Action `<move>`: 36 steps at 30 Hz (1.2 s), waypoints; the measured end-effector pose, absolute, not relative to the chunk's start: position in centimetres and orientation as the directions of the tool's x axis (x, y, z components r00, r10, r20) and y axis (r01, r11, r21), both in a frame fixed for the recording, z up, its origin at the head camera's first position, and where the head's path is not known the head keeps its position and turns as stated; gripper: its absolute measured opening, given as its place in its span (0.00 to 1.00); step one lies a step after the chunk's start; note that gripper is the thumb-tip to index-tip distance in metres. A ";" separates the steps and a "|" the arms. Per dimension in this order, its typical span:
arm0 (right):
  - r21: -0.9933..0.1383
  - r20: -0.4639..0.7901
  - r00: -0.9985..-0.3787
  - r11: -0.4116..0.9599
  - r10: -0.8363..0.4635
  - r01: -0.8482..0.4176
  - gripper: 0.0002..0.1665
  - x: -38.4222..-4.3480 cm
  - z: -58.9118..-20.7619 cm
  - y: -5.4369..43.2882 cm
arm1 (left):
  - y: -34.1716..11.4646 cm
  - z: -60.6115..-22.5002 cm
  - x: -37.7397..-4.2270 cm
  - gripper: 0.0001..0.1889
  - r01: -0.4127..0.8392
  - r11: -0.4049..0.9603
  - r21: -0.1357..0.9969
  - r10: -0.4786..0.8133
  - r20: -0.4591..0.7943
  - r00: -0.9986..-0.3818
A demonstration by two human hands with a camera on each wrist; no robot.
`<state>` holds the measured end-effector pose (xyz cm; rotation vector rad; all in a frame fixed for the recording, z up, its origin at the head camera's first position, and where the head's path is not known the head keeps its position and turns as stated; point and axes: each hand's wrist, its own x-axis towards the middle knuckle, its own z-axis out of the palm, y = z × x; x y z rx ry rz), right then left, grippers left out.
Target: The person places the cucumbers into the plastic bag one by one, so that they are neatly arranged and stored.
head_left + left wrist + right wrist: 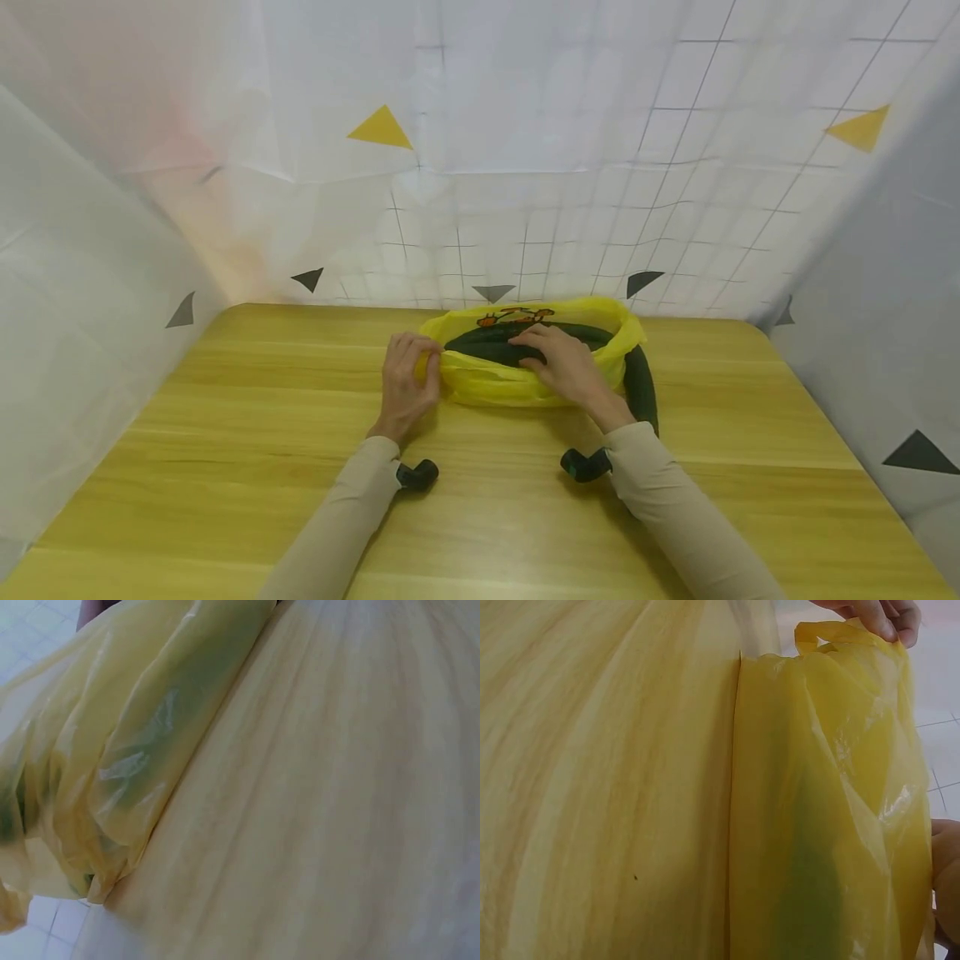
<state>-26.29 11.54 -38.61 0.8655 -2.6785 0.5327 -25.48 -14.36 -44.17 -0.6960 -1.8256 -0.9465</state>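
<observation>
My two hands at an open yellow bag.
My left hand pinches the bag's left rim, while my right hand reaches over the near edge, fingers and thumb about a long dark green vegetable inside. Another dark green length lies outside, just beside the bag's right end, on the wooden table; orange-and-black print shows on the far inner side.

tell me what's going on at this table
A person's left hand pinches the rim of a yellow plastic bag on the wooden table. Their right hand reaches into its open mouth, at the long dark green objects inside; whether it grips one is unclear. Another long green object shows outside, by the bag's right end.
</observation>
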 end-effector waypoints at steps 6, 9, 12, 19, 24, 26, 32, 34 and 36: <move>-0.250 0.354 -0.781 0.753 -0.514 -0.609 0.20 -26.3 -38.8 11.5 | -14.3 -44.2 -25.6 0.05 0.783 0.546 0.297 0.067 0.916 -0.395; -0.250 0.341 -0.785 0.756 -0.516 -0.605 0.20 -26.3 -38.9 11.6 | -14.2 -44.2 -25.6 0.05 0.783 0.547 0.298 0.070 0.915 -0.397; -0.253 0.329 -0.791 0.759 -0.516 -0.600 0.20 -26.2 -39.0 11.6 | -14.2 -44.2 -25.5 0.05 0.781 0.547 0.301 0.073 0.912 -0.403; -0.256 0.308 -0.797 0.762 -0.519 -0.595 0.19 -26.2 -39.0 11.7 | -14.1 -44.2 -25.5 0.05 0.783 0.548 0.296 0.078 0.913 -0.400; -0.265 0.289 -0.798 0.757 -0.529 -0.597 0.19 -26.3 -39.1 11.7 | -14.1 -44.1 -25.5 0.05 0.783 0.550 0.290 0.081 0.915 -0.395; -0.266 0.282 -0.798 0.756 -0.532 -0.598 0.20 -26.4 -39.2 11.7 | -14.1 -44.0 -25.4 0.05 0.785 0.548 0.289 0.082 0.916 -0.394; -0.258 0.258 -0.802 0.762 -0.538 -0.594 0.20 -26.4 -39.3 11.7 | -14.0 -43.9 -25.3 0.04 0.791 0.539 0.289 0.078 0.918 -0.389; -0.256 0.250 -0.804 0.764 -0.539 -0.592 0.20 -26.4 -39.3 11.6 | -14.0 -44.0 -25.4 0.05 0.792 0.537 0.289 0.077 0.919 -0.387; -0.256 0.246 -0.805 0.765 -0.540 -0.591 0.19 -26.5 -39.3 11.6 | -14.0 -44.1 -25.4 0.05 0.794 0.537 0.286 0.076 0.921 -0.383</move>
